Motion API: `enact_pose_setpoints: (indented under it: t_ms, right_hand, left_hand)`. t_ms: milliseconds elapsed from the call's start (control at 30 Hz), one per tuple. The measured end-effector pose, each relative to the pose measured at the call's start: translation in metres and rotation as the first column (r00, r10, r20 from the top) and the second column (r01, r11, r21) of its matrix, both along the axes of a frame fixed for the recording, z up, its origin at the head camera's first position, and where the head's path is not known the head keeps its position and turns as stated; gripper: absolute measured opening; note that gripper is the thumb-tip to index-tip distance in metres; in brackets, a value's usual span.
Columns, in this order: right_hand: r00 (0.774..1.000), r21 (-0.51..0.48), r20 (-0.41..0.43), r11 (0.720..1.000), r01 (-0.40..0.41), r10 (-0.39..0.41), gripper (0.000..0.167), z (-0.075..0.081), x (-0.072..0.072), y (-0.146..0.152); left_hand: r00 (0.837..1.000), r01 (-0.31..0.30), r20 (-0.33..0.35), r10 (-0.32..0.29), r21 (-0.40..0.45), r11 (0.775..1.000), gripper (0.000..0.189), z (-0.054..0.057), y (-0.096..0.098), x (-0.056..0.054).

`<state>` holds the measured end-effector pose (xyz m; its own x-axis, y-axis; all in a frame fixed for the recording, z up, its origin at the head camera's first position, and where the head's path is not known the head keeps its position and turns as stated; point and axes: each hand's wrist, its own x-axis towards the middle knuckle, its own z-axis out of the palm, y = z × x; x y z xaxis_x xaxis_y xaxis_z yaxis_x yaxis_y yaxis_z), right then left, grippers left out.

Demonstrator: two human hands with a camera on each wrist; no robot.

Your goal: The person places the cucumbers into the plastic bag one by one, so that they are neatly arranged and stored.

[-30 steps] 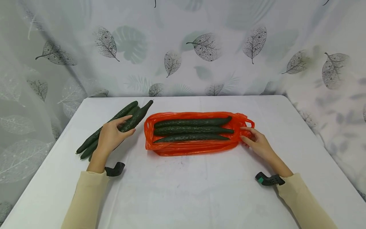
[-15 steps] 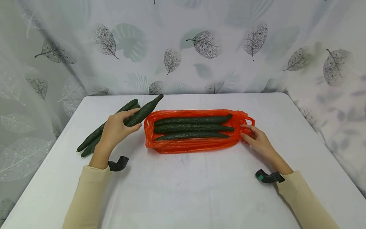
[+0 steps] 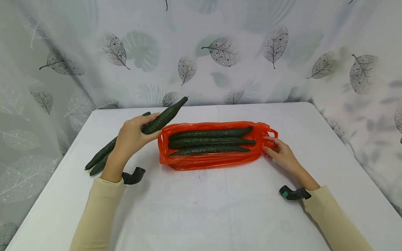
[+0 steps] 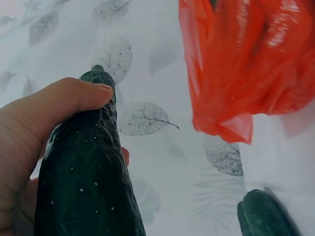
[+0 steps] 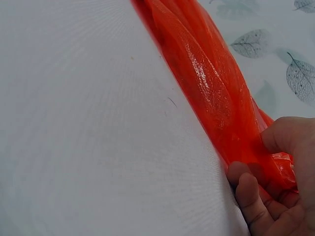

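A dark green cucumber (image 3: 164,116) is gripped in my left hand (image 3: 130,137), tilted with its far end up and to the right. In the left wrist view the thumb lies across that cucumber (image 4: 88,167), with fingertips showing on its other side. Three more cucumbers (image 3: 211,141) lie side by side inside an open red plastic bag (image 3: 207,165). My right hand (image 3: 284,157) holds the bag's right end near its handle loop. Thumb and fingers pinch the crumpled plastic (image 5: 236,128) in the right wrist view.
At the left, loose cucumbers (image 3: 102,155) lie on the white table (image 3: 201,212), partly hidden behind my left hand. A leaf-patterned curtain (image 3: 201,52) hangs along the back and sides. Each wrist wears a black camera band (image 3: 295,193).
My left hand has lifted the cucumber off the pile and moved it up and to the right, toward the bag's left end. The right hand stays at the bag.
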<state>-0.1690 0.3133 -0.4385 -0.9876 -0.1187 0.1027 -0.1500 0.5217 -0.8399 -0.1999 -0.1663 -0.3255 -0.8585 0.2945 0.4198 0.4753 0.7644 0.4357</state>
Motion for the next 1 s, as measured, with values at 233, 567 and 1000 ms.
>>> enact_pose_setpoints:
  t_ms: [233, 567, 1000]
  right_hand:
    - [1.000, -0.012, 0.006, 1.000, -0.006, 0.006, 0.043, 0.003, 0.001, 0.000]
    - [0.999, -0.019, 0.030, 1.000, -0.016, 0.016, 0.043, -0.003, 0.003, -0.001]
    - [1.000, -0.031, 0.024, 0.999, 0.011, -0.010, 0.042, -0.002, 0.003, 0.000]
  left_hand:
    - [0.998, 0.052, -0.025, -0.051, 0.011, 0.999, 0.049, 0.009, 0.014, -0.003]
    - [0.992, 0.121, -0.028, -0.120, 0.034, 0.992, 0.053, 0.006, 0.038, -0.004]
    - [0.969, 0.237, -0.071, -0.236, 0.017, 0.971, 0.053, 0.024, 0.081, -0.015]
